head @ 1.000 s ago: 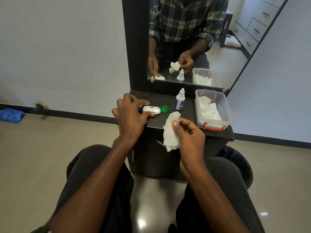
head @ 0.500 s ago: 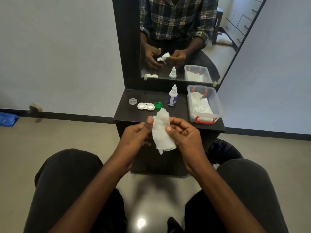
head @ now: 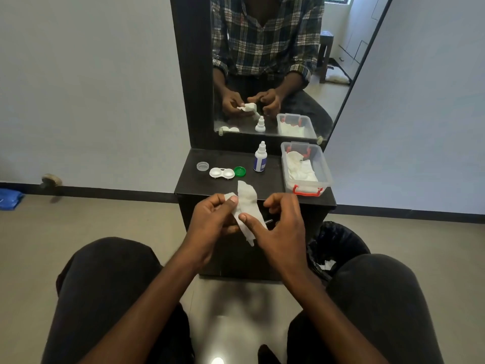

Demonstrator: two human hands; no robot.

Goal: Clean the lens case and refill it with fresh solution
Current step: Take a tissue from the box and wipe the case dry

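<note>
A white two-cup lens case (head: 221,173) lies open on the dark stand (head: 270,181), with a clear cap (head: 202,166) to its left and a green cap (head: 240,171) to its right. The small white solution bottle (head: 260,157) with a blue label stands upright behind them. In front of the stand, my left hand (head: 212,219) pinches a white tissue (head: 246,203) near its top. My right hand (head: 282,227) touches the tissue lower down with its thumb, the fingers loosely curled.
A clear plastic box (head: 322,166) with red latches holds white tissues at the stand's right end. A mirror (head: 275,61) rises behind the stand. A black-lined bin (head: 338,243) sits on the floor at the right, beside my knee.
My left hand left the lens case on the stand and came back to the tissue. Both hands now work the tissue in front of the stand; the clear cap lies uncovered.
</note>
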